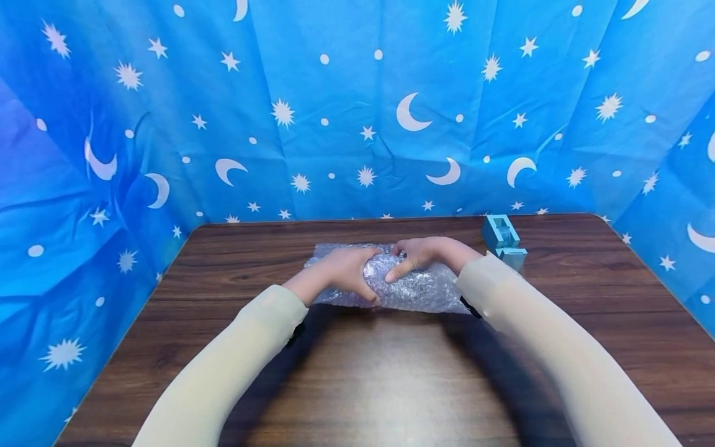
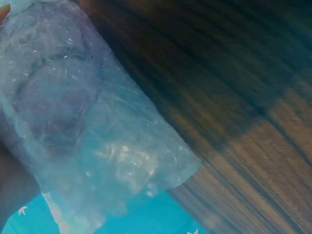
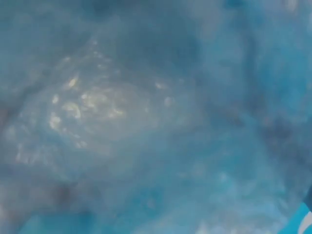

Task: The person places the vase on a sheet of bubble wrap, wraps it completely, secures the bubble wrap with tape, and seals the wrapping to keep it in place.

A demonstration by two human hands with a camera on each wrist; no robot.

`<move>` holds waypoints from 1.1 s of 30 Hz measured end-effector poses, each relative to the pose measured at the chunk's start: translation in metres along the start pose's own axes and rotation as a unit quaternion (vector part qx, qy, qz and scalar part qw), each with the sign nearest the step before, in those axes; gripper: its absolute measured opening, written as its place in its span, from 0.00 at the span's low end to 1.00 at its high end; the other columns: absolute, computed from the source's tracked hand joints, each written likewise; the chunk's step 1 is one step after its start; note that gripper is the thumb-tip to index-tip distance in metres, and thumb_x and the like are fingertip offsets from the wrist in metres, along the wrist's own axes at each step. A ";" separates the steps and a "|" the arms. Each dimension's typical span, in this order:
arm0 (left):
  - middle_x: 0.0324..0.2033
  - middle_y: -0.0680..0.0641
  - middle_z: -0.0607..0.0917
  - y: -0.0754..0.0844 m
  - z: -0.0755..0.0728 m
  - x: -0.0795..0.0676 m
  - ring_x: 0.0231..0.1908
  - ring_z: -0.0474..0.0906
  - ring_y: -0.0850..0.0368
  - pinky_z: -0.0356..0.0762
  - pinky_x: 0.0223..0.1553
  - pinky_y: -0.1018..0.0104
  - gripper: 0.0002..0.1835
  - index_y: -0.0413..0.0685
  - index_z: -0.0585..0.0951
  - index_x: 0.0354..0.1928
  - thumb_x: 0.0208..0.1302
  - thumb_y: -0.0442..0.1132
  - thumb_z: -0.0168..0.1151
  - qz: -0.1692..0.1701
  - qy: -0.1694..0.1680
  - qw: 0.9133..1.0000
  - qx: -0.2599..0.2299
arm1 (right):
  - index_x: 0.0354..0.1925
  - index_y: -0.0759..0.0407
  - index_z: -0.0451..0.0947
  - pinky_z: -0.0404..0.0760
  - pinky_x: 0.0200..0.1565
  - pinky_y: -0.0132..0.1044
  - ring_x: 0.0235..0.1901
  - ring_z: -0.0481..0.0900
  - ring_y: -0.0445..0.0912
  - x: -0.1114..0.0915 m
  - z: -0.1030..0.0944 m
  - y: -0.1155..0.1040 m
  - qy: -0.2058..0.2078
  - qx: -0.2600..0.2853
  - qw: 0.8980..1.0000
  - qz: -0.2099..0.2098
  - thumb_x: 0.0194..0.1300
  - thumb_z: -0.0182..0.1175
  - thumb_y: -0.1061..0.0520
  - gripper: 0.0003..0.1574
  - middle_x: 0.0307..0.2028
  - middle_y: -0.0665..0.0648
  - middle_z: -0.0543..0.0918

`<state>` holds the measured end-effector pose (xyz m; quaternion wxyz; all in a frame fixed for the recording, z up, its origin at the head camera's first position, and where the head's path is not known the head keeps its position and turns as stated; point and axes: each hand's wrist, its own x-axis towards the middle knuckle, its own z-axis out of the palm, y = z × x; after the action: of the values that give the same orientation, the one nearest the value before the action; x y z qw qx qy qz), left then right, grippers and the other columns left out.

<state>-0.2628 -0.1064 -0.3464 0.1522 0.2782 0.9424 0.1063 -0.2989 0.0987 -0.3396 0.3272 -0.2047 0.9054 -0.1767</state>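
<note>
A roll of clear bubble wrap (image 1: 419, 295) lies across the far middle of the table, crinkled and shiny. My left hand (image 1: 347, 271) grips its left part, thumb on the near side and fingers over the far side. On the top, right of centre, my right hand (image 1: 420, 253) holds the wrap with curled fingers and its thumb pointing left. Through the layers of bubble wrap (image 2: 112, 126) in the left wrist view shows a rounded shape, its kind hidden. Blurred bubble wrap (image 3: 122, 112) fills most of the right wrist view.
A teal tape dispenser (image 1: 501, 233) stands at the back right, beyond the right forearm. The brown wooden table (image 1: 380, 385) reaches back to a blue cloth (image 1: 346, 81) with white stars and moons, which also hangs at both sides.
</note>
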 end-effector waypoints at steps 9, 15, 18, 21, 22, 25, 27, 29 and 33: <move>0.73 0.41 0.73 -0.010 -0.003 0.000 0.69 0.74 0.43 0.72 0.71 0.45 0.55 0.45 0.62 0.78 0.50 0.55 0.77 -0.020 -0.013 0.999 -0.045 | 0.60 0.60 0.76 0.82 0.59 0.56 0.59 0.77 0.59 -0.024 0.026 -0.024 0.262 -0.129 0.955 -0.052 0.57 0.72 0.34 0.44 0.59 0.64 0.80; 0.74 0.39 0.71 -0.011 -0.002 -0.002 0.70 0.72 0.42 0.72 0.72 0.46 0.56 0.43 0.60 0.78 0.51 0.55 0.77 -0.013 -0.009 0.999 -0.038 | 0.54 0.60 0.80 0.84 0.54 0.52 0.54 0.78 0.56 -0.035 0.045 -0.022 0.389 -0.175 0.897 -0.115 0.55 0.71 0.35 0.39 0.54 0.61 0.81; 0.74 0.39 0.71 -0.009 -0.003 -0.001 0.71 0.72 0.41 0.71 0.72 0.47 0.56 0.43 0.60 0.78 0.51 0.54 0.77 -0.012 -0.013 0.999 -0.035 | 0.54 0.61 0.79 0.84 0.56 0.52 0.55 0.80 0.56 -0.040 0.049 -0.018 0.408 -0.164 0.887 -0.142 0.58 0.71 0.37 0.37 0.55 0.62 0.82; 0.73 0.40 0.72 -0.008 -0.005 0.000 0.69 0.73 0.42 0.73 0.71 0.47 0.56 0.43 0.60 0.78 0.51 0.54 0.77 -0.011 -0.018 0.999 -0.040 | 0.58 0.62 0.77 0.82 0.60 0.54 0.59 0.79 0.59 -0.046 0.053 -0.015 0.418 -0.161 0.877 -0.172 0.60 0.71 0.37 0.39 0.59 0.64 0.80; 0.72 0.40 0.73 -0.009 -0.006 0.000 0.68 0.74 0.43 0.74 0.70 0.47 0.56 0.43 0.60 0.78 0.51 0.53 0.77 -0.010 -0.020 0.999 -0.044 | 0.60 0.63 0.76 0.81 0.62 0.56 0.61 0.78 0.60 -0.048 0.055 -0.014 0.420 -0.169 0.873 -0.182 0.59 0.71 0.36 0.43 0.61 0.65 0.79; 0.71 0.40 0.74 -0.010 -0.009 0.000 0.66 0.75 0.43 0.75 0.69 0.47 0.55 0.42 0.59 0.78 0.51 0.51 0.76 -0.006 -0.030 0.998 -0.057 | 0.69 0.62 0.69 0.75 0.67 0.63 0.69 0.72 0.63 -0.051 0.061 -0.012 0.415 -0.220 0.862 -0.192 0.53 0.72 0.28 0.58 0.70 0.68 0.71; 0.72 0.39 0.72 -0.012 -0.010 0.001 0.68 0.74 0.42 0.73 0.71 0.46 0.56 0.41 0.58 0.79 0.52 0.51 0.76 -0.006 -0.040 0.997 -0.065 | 0.74 0.60 0.63 0.71 0.68 0.68 0.72 0.67 0.65 -0.050 0.066 -0.012 0.403 -0.255 0.858 -0.190 0.47 0.73 0.25 0.69 0.75 0.69 0.65; 0.75 0.38 0.69 -0.012 -0.011 0.002 0.71 0.71 0.41 0.70 0.73 0.45 0.56 0.41 0.56 0.79 0.53 0.50 0.76 -0.007 -0.050 0.996 -0.068 | 0.78 0.57 0.57 0.66 0.70 0.72 0.76 0.62 0.66 -0.047 0.070 -0.013 0.387 -0.278 0.861 -0.178 0.44 0.74 0.22 0.75 0.78 0.68 0.59; 0.76 0.38 0.67 -0.014 -0.010 0.006 0.73 0.69 0.40 0.67 0.75 0.43 0.56 0.41 0.56 0.80 0.54 0.51 0.76 -0.003 -0.059 0.996 -0.071 | 0.81 0.55 0.51 0.59 0.72 0.74 0.79 0.54 0.66 -0.041 0.074 -0.017 0.358 -0.297 0.873 -0.147 0.42 0.73 0.21 0.81 0.81 0.66 0.53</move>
<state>-0.2778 -0.1160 -0.3419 0.2271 0.2696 0.9228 0.1556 -0.2162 0.0905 -0.3637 -0.1248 -0.3455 0.9301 -0.0069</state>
